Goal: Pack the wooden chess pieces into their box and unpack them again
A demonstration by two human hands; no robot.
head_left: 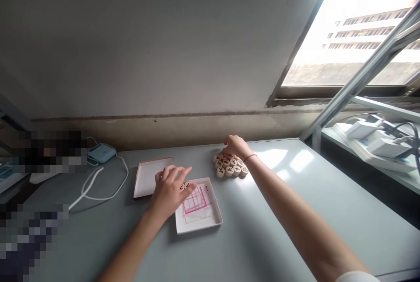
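Note:
Round wooden xiangqi pieces (229,171), marked with red or black characters, stand packed together in rows near the table's back edge. Over the back of this group is my right hand (236,145), its fingers curled down; the fingertips and whatever is between them are hidden. A shallow white box (215,212) lies nearer to me, holding a folded sheet (195,205) with pink grid lines. My left hand (170,188) reaches over the box's left side with fingers spread. Beside its thumb, a couple of xiangqi pieces (187,184) show in the box's far left corner, partly covered by the hand.
A box lid (149,178) lies inside up, left of the box. Further left are a light blue device (101,153) and a white cable (126,172) on the grey table (262,242). At right, a shelf holds chargers and a power strip (377,148).

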